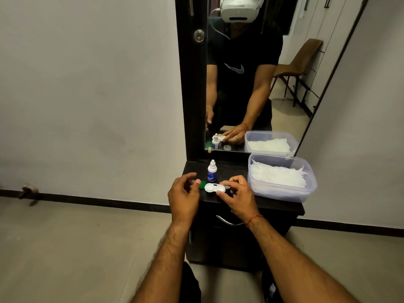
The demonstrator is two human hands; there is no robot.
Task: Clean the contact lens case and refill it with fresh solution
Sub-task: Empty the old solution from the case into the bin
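Observation:
A white contact lens case (213, 187) lies uncapped on the dark cabinet top (273, 204), both wells showing. My right hand (239, 199) pinches its right end between thumb and forefinger. A green cap (202, 185) rests on the top just left of the case, at the thumb tip of my left hand (183, 194). That hand's fingers are loosely curled and nothing sits in it. A small white dropper bottle of solution (212, 171) with a blue label stands upright right behind the case. A pale cap (228, 187) lies partly hidden under my right fingers.
A clear plastic tub (310, 171) holding white tissues stands on the right half of the cabinet. A mirror (251, 84) rises behind it and reflects the scene. The cabinet's front has a metal drawer handle (227, 221). Bare floor lies to the left.

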